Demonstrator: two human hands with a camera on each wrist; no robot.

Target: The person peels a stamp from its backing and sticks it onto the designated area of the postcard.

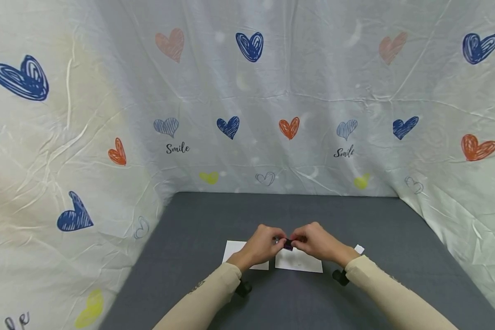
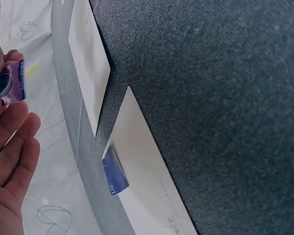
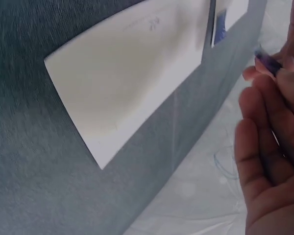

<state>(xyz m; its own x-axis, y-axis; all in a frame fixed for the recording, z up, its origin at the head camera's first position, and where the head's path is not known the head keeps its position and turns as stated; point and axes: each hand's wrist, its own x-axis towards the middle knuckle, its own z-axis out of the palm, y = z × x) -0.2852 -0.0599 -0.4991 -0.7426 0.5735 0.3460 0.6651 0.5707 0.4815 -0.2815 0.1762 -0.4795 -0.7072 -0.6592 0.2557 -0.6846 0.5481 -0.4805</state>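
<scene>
A small purple stamp (image 1: 288, 245) with a dark round motif (image 2: 3, 84) is held up between both hands over the white cards. My left hand (image 1: 261, 246) pinches it from the left with thumb and forefinger. From the other side my right hand (image 1: 318, 242) pinches it too, its remaining fingers (image 3: 252, 147) lightly bent. Below the right hand lies a plain-looking white card (image 1: 300, 262) with faint marks. The white card on the left (image 1: 234, 249) bears a blue stamp (image 2: 115, 177) at one edge, which the left hand covers in the head view.
A small white piece (image 1: 359, 249) lies beside the right wrist. Dark wrist cameras (image 1: 243, 288) sit under both sleeves. The grey tabletop (image 1: 206, 220) ends at a pale curtain (image 1: 247, 91) printed with hearts, which hangs behind and on both sides.
</scene>
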